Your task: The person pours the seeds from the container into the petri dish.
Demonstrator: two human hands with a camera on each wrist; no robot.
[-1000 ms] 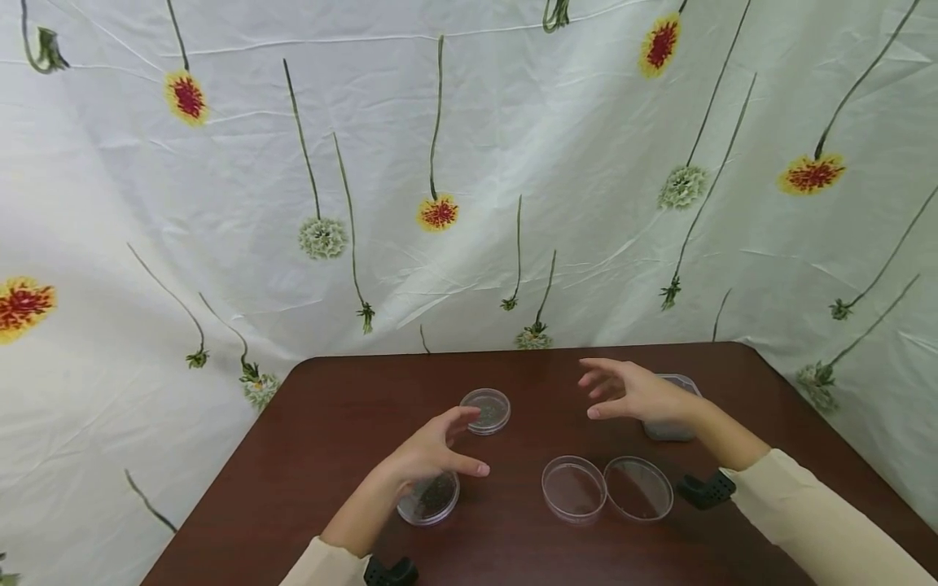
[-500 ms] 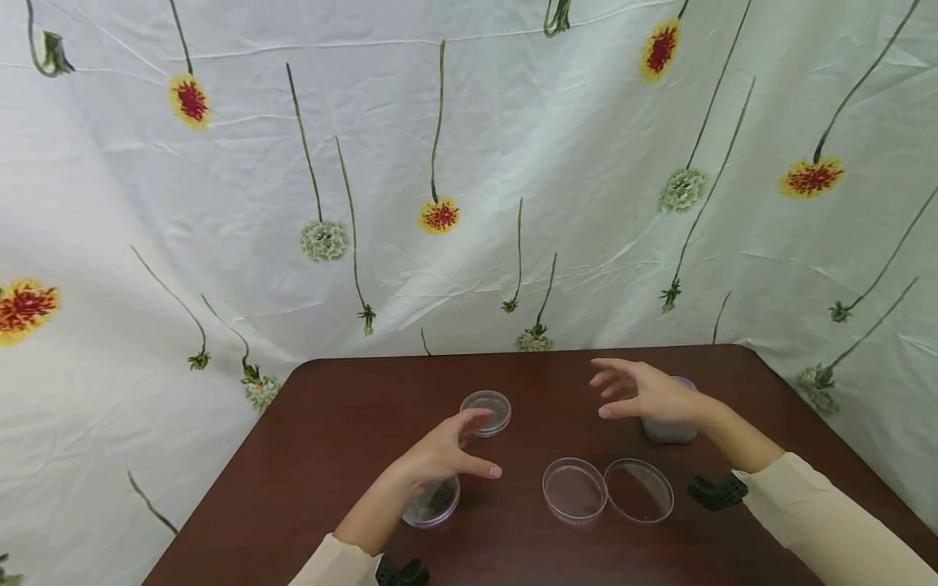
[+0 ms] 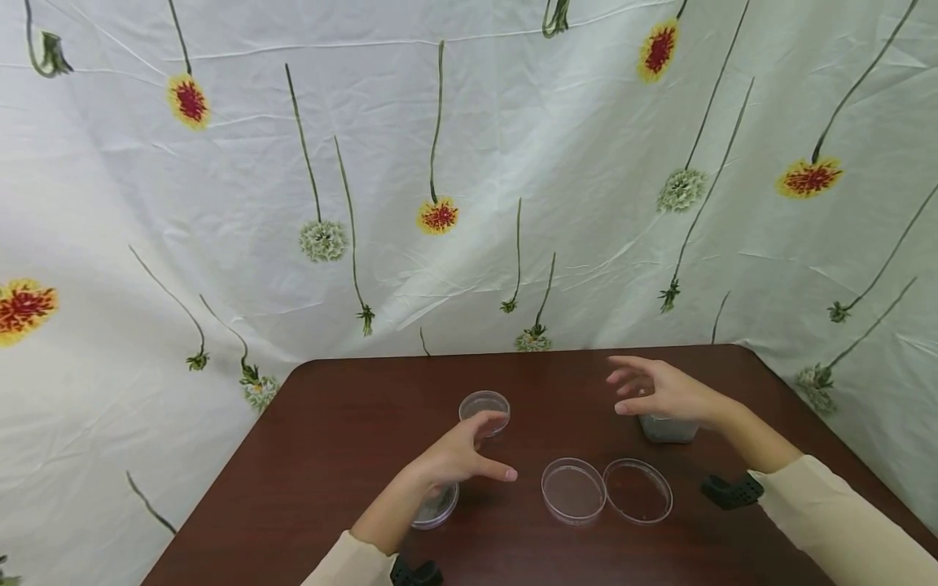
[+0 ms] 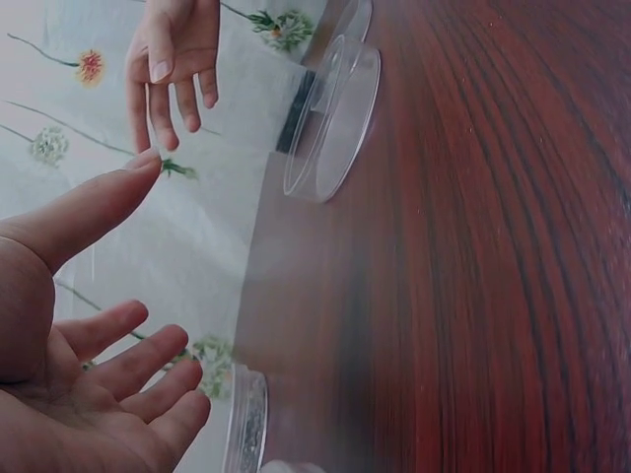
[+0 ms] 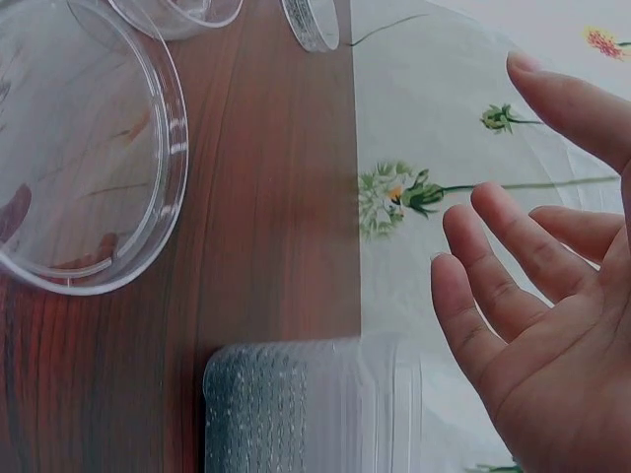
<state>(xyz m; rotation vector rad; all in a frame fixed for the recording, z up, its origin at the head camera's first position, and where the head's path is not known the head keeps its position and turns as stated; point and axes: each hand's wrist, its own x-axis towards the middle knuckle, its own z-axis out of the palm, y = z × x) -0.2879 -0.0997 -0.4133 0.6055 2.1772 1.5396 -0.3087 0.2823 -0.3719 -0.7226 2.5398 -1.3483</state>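
My left hand (image 3: 458, 456) hovers over the table with thumb and fingers spread apart, holding nothing. It partly covers a petri dish (image 3: 438, 514) at the near left, and its fingertips overlap the far petri dish (image 3: 478, 403) in the head view. My right hand (image 3: 663, 392), fingers loosely bent and grasping nothing, is raised in front of a clear plastic box (image 3: 668, 431). In the right wrist view that box (image 5: 296, 414) looks ridged and see-through. Between the hands, a clear round dish (image 3: 574, 490) lies beside a shallower clear dish or lid (image 3: 639, 491).
A dark reddish-brown table (image 3: 352, 456) with rounded far corners carries everything. Behind its far edge hangs a white cloth (image 3: 469, 277) printed with flowers. Each wrist wears a black strap (image 3: 733, 491), below beige sleeves (image 3: 828, 505).
Both hands have drifted rightward, the left covering more of the far dish and uncovering the near-left one's left part less. The dishes and box have stayed in place.
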